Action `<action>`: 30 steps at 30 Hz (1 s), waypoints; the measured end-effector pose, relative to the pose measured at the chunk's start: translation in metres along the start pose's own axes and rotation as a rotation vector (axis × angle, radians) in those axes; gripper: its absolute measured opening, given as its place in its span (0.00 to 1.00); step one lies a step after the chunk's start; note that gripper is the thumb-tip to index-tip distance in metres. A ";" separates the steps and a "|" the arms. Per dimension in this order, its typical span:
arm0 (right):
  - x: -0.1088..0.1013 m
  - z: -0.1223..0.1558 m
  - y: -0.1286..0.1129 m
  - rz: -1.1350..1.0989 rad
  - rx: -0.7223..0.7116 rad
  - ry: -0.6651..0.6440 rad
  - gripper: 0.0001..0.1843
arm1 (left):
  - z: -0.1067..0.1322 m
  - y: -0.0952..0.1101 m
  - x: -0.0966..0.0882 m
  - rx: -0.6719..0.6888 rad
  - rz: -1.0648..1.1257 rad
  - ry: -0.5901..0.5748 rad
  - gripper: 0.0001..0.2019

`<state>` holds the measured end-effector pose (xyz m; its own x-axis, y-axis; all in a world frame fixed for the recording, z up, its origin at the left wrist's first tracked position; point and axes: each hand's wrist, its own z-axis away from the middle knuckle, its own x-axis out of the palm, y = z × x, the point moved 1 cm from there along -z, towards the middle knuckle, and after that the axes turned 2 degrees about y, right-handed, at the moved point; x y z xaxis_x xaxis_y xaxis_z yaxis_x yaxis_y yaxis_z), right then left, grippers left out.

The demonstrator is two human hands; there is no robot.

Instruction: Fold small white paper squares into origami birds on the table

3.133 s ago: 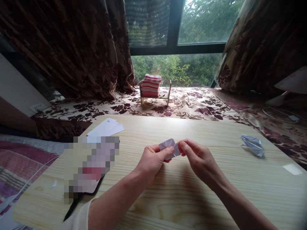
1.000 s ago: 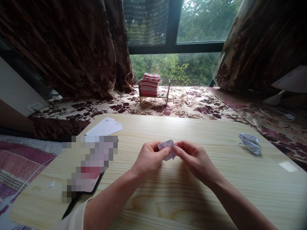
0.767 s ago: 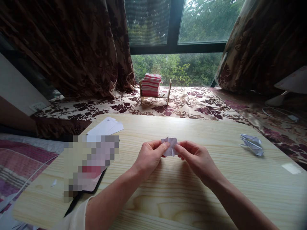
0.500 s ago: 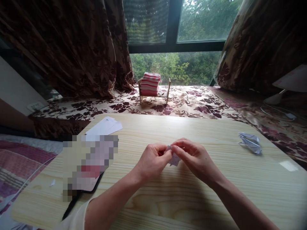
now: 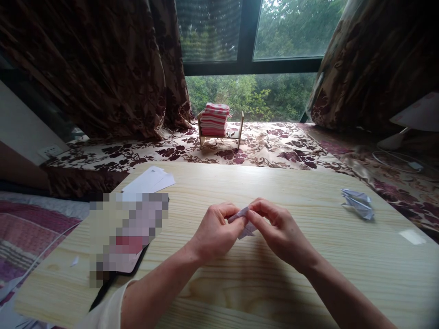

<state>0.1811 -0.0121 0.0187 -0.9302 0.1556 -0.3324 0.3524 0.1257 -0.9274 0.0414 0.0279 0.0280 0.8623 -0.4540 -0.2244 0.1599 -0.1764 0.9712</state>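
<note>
Between my two hands is a small piece of folded white paper [image 5: 247, 230], held just above the wooden table [image 5: 295, 283]. My left hand [image 5: 217, 230] pinches its left side between thumb and fingers. At the top right edge, the thumb and bent fingers of my right hand [image 5: 277, 228] grip the same paper. Its lower part shows below the fingertips, while much of the rest is hidden by them. Off to the right lies a folded paper shape [image 5: 358, 204] with pointed ends.
Flat white paper sheets [image 5: 147, 182] lie at the table's back left, behind a blurred-out device [image 5: 137, 237]. A paper scrap [image 5: 74, 261] sits near the left edge. On the window ledge, a small wooden rack [image 5: 219, 136] carries folded striped cloths [image 5: 215, 119]. A lamp [image 5: 416, 112] stands right.
The paper has turned between my fingers, and a longer strip of it now shows above my left thumb. My hands have shifted only slightly.
</note>
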 end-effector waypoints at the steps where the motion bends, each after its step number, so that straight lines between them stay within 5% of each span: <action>1: 0.001 0.000 0.000 -0.018 0.009 0.016 0.13 | 0.000 0.000 0.001 -0.027 0.041 0.001 0.12; 9: -0.005 -0.006 0.009 -0.214 0.154 0.212 0.16 | -0.008 -0.004 0.000 -0.217 0.331 0.014 0.07; 17: -0.009 -0.007 0.009 -0.212 0.156 0.119 0.15 | -0.007 -0.005 -0.001 -0.134 0.117 -0.006 0.08; 24: -0.002 -0.005 0.011 -0.395 0.173 0.045 0.14 | -0.004 -0.007 0.005 -0.165 0.255 -0.044 0.10; 30: -0.001 -0.002 0.007 -0.279 0.128 -0.001 0.14 | -0.001 -0.003 0.005 -0.073 0.112 -0.011 0.12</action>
<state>0.1846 -0.0093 0.0123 -0.9894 0.1314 -0.0624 0.0680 0.0385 -0.9969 0.0459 0.0269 0.0237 0.8713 -0.4772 -0.1143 0.0974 -0.0601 0.9934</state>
